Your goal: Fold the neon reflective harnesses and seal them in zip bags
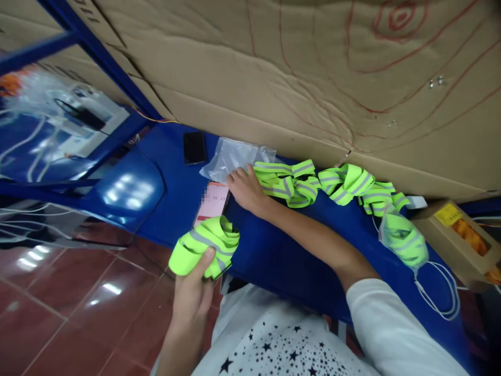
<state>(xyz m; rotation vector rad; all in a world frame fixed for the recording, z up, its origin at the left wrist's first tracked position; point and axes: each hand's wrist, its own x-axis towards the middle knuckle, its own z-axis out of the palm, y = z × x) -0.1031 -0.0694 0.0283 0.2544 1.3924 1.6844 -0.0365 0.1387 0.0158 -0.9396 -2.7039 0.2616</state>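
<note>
My left hand [195,284] holds a bundled neon-yellow reflective strap [205,245] with grey stripes, the thumb pressed on top, just off the table's near edge. Stretched across the table, my right hand [247,190] has its fingers bent onto the near edge of a clear plastic bag [235,156], which lies flat. The fingertips are partly hidden. Right beside this hand is a loose heap of the same reflective straps [291,183]. A phone [213,201] with a lit pink screen lies between my hands, partly covered by the held bundle.
Further right lie another strap heap [346,183], a bagged strap [405,237] with a white cord, and a cardboard box [454,235] with orange contents. A black phone-like object [194,147] lies at the back. Cardboard [219,78] walls the blue table [270,245]; a blue stool [131,190] stands left.
</note>
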